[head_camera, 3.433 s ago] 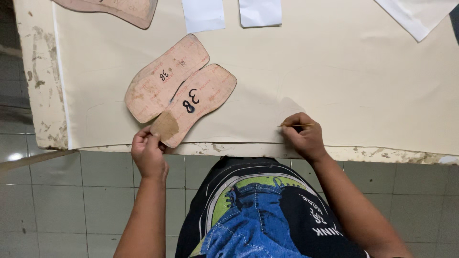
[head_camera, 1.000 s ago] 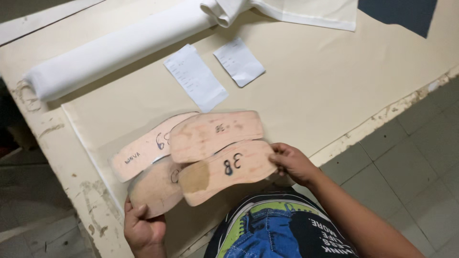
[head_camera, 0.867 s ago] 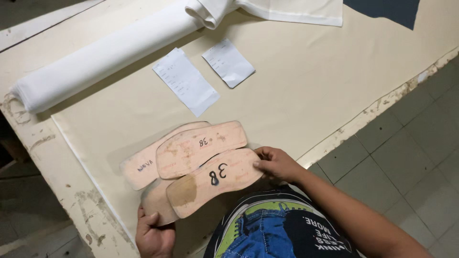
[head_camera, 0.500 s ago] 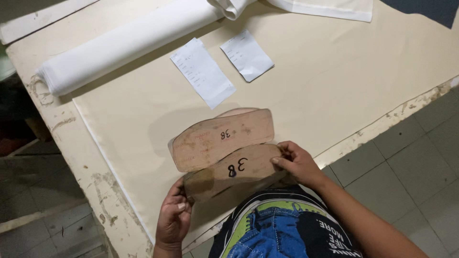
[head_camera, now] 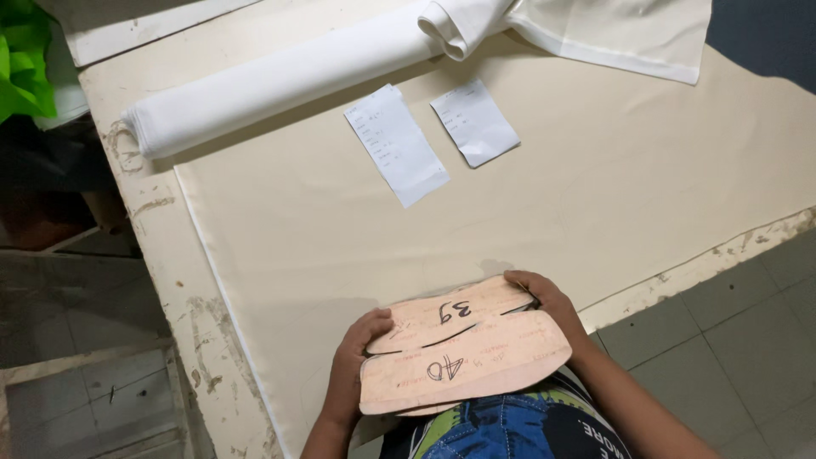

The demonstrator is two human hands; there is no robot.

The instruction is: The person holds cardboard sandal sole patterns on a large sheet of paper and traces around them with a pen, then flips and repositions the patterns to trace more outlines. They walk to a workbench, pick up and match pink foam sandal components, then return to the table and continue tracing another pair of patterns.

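view from a head cam looking down at a worn work table (head_camera: 161, 255) covered w/ a wide sheet of cream fabric (head_camera: 595, 187). both of the person's hands hold a small stack of pink cardboard sole-shaped patterns (head_camera: 463, 357) at the near table edge, just above their lap. each pattern has a handwritten size mark.

left hand (head_camera: 353, 370): curled round the stack's left end, thumb on top, fingers underneath & out of sight. right hand (head_camera: 548, 297): closed round the right end, fingers over the top pattern's edge. both are gripping, not flat or spread. the top pattern sits a bit askew over the one below, and a third edge peeks out beneath.

further back on the fabric lie two white paper slips (head_camera: 433, 136), side by side but apart. behind them, a roll of white cloth (head_camera: 280, 81) lies across the table, w/ a loosely folded white cloth (head_camera: 578, 30) at its right end. green material (head_camera: 25, 59) shows at far left. grey tiled floor (head_camera: 731, 357) is below right.

risk, as a judgement: the stack hangs partly past the table edge and is held only at its ends, so a loose grip could let the lower patterns slide out & drop to the floor. the askew layers could also slip out of order. dragging the stack across could wrinkle the fabric.
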